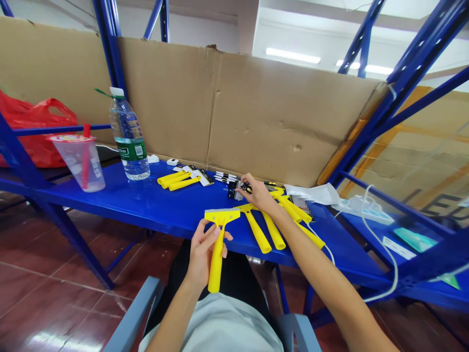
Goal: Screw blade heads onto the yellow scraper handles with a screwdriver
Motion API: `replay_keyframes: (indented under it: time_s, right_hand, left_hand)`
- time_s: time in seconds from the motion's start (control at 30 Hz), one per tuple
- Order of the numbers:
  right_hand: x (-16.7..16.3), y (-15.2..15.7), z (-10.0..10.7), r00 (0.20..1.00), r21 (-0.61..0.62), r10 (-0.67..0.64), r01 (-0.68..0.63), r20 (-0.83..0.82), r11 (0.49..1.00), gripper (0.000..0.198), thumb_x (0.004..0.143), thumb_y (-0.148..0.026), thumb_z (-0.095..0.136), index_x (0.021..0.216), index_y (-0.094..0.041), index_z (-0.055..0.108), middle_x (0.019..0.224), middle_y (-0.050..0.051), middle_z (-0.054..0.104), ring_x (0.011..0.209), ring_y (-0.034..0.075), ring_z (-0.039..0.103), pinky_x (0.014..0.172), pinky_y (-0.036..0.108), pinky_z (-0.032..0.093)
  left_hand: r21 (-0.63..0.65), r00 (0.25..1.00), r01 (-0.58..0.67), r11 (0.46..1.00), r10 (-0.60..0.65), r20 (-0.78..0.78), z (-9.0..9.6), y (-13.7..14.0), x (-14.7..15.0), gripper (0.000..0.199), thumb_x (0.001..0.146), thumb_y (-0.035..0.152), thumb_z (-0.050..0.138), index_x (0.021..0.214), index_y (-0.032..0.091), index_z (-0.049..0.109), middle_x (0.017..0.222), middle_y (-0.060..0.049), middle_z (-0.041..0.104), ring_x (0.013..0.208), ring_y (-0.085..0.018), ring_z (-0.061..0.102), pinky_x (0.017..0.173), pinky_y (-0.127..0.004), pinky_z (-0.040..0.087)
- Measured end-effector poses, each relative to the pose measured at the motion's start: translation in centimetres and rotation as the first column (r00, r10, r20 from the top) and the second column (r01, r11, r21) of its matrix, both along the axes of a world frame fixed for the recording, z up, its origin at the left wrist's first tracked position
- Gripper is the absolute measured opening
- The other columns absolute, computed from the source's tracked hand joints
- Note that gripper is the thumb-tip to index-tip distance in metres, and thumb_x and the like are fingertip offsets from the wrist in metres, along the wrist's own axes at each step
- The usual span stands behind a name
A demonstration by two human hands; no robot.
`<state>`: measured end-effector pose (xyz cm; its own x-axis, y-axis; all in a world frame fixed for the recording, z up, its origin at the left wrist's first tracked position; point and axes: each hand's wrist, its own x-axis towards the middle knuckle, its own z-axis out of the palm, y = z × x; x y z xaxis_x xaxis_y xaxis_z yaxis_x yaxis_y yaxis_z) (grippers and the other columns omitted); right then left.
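My left hand (207,244) is wrapped around a yellow scraper (217,264), held above my lap with its wide head up. The scraper has a thin pale blade edge along the top and two screws in its head. Farther out over the blue table, my right hand (258,193) pinches at a small black-and-white packet (233,190); the fingers partly cover it. Several yellow scrapers (273,230) lie on the table beneath and beside my right forearm. To the left, more yellow scrapers (185,183) lie with black-and-white covers on their heads.
Small black-and-white pieces (225,177) lie near the cardboard wall (256,112). A water bottle (130,139) and a plastic cup (78,164) with a red straw stand at the left of the blue table (154,208). White cables (394,254) and a power strip (370,210) are at the right.
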<state>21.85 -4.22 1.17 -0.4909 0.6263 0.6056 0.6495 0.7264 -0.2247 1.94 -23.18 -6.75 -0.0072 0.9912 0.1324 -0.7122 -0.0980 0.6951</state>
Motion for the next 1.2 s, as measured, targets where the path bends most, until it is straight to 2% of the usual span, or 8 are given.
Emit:
replay_keyframes:
  time_s: [0.07, 0.23, 0.43, 0.73, 0.9, 1.03, 1.1, 1.2]
  right_hand:
    - [0.1, 0.1, 0.0, 1.000, 0.016, 0.002, -0.002, -0.013, 1.000, 0.029, 0.108, -0.053, 0.057, 0.122, -0.027, 0.056, 0.120, 0.011, 0.079, 0.112, 0.031, 0.077, 0.094, 0.036, 0.056]
    - [0.3, 0.3, -0.3, 1.000, 0.051, 0.026, -0.026, 0.005, 0.998, 0.029, 0.108, -0.052, 0.058, 0.118, -0.026, 0.059, 0.101, 0.008, 0.079, 0.084, 0.029, 0.076, 0.081, 0.035, 0.054]
    - [0.3, 0.7, -0.8, 0.999, 0.046, 0.019, -0.017, -0.039, 0.999, 0.036, 0.105, -0.053, 0.062, 0.129, -0.027, 0.056, 0.118, 0.012, 0.079, 0.096, 0.031, 0.077, 0.082, 0.036, 0.055]
    - [0.2, 0.5, -0.5, 0.993, 0.003, 0.040, -0.040, -0.110, 0.999, 0.038, 0.101, -0.057, 0.066, 0.121, -0.027, 0.055, 0.114, 0.012, 0.079, 0.103, 0.032, 0.078, 0.087, 0.037, 0.055]
    - [0.2, 0.3, -0.3, 0.995, -0.001, -0.016, 0.016, -0.097, 1.000, 0.040, 0.098, -0.061, 0.069, 0.113, -0.025, 0.056, 0.098, 0.007, 0.077, 0.075, 0.024, 0.070, 0.073, 0.032, 0.048]
    - [0.2, 0.0, 0.1, 0.997, 0.007, -0.025, 0.025, -0.076, 1.000, 0.034, 0.098, -0.057, 0.070, 0.099, -0.024, 0.064, 0.084, 0.004, 0.076, 0.071, 0.022, 0.067, 0.070, 0.031, 0.045]
    - [0.0, -0.4, 0.6, 0.991, 0.024, -0.030, 0.034, -0.130, 0.999, 0.038, 0.098, -0.059, 0.070, 0.086, -0.024, 0.066, 0.079, 0.004, 0.076, 0.072, 0.022, 0.068, 0.071, 0.030, 0.046]
    - [-0.3, -1.2, 1.4, 0.927, -0.032, -0.063, 0.055, -0.369, 0.998, 0.050, 0.098, -0.067, 0.070, 0.076, -0.022, 0.068, 0.068, 0.003, 0.073, 0.067, 0.022, 0.070, 0.063, 0.029, 0.047]
  left_hand:
    - [0.003, 1.000, -0.001, 1.000, 0.001, 0.007, 0.0, 0.0, 0.0, 0.051, 0.091, 0.035, 0.087, 0.127, 0.024, 0.051, 0.098, -0.004, 0.077, 0.055, -0.011, 0.065, 0.052, -0.023, 0.049]
    - [0.009, 1.000, -0.010, 1.000, 0.010, 0.020, 0.1, 0.1, 0.1, 0.052, 0.089, 0.034, 0.089, 0.125, 0.024, 0.053, 0.098, -0.004, 0.077, 0.056, -0.012, 0.066, 0.050, -0.023, 0.049]
    - [0.012, 1.000, -0.008, 1.000, 0.008, 0.015, 0.0, 0.1, 0.1, 0.051, 0.089, 0.034, 0.088, 0.125, 0.024, 0.054, 0.098, -0.004, 0.076, 0.058, -0.013, 0.067, 0.050, -0.023, 0.050]
    - [0.014, 1.000, -0.007, 1.000, 0.007, 0.011, 0.1, 0.1, 0.1, 0.052, 0.087, 0.034, 0.090, 0.124, 0.023, 0.055, 0.098, -0.004, 0.075, 0.060, -0.014, 0.069, 0.050, -0.023, 0.050]
    - [0.011, 1.000, -0.015, 1.000, 0.014, 0.014, 0.2, 0.1, 0.2, 0.051, 0.085, 0.034, 0.091, 0.121, 0.023, 0.056, 0.098, -0.004, 0.075, 0.067, -0.016, 0.072, 0.049, -0.022, 0.050]
    - [0.009, 1.000, -0.009, 1.000, 0.009, 0.011, 0.0, 0.2, 0.1, 0.049, 0.087, 0.033, 0.090, 0.122, 0.023, 0.057, 0.100, -0.005, 0.075, 0.064, -0.015, 0.071, 0.050, -0.023, 0.051]
    - [0.011, 1.000, -0.006, 1.000, 0.006, 0.008, 0.0, 0.1, 0.1, 0.048, 0.088, 0.033, 0.089, 0.123, 0.023, 0.057, 0.100, -0.005, 0.076, 0.061, -0.013, 0.068, 0.050, -0.023, 0.051]
    - [0.015, 1.000, -0.004, 1.000, 0.004, 0.001, 0.0, 0.1, 0.1, 0.049, 0.089, 0.034, 0.089, 0.124, 0.024, 0.057, 0.098, -0.005, 0.076, 0.064, -0.015, 0.070, 0.051, -0.023, 0.050]
